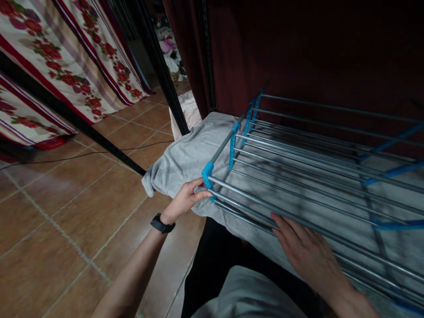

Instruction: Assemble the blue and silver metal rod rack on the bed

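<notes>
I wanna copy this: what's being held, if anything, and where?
The left hand holds the rack by its blue corner; the right hand lies against its metal rods.

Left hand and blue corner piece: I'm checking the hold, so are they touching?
Touching. The head view shows the left hand at the blue corner piece, thumb against its lower part without any visible gap.

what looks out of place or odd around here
A loose dark cable trails across the tiled floor, where it could perhaps trip someone. The grey cloth under the drying rack is rumpled, its left corner bunched up. No spill or clear damage shows.
</notes>
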Tool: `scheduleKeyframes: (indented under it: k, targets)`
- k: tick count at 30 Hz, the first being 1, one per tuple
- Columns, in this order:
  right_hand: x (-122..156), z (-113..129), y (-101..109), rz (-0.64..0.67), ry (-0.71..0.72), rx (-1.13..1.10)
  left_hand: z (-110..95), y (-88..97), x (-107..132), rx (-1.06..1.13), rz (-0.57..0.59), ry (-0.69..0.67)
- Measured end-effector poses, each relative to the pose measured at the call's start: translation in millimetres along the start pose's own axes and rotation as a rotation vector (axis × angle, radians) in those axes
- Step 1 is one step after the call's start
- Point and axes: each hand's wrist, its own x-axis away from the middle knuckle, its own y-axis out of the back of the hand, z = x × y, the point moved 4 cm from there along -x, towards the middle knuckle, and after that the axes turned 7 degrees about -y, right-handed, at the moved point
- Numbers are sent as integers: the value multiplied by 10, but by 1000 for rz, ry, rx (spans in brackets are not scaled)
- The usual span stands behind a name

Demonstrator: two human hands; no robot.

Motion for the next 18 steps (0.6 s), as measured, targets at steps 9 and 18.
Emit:
scheduleKeyframes:
  k: [9, 18]
  targets:
    - [101, 526, -85, -52, 105, -275, 114, -15, 1, 119, -31, 68]
    - [333, 262, -933, 227, -53, -121, 402, -259, 111, 360, -20, 209]
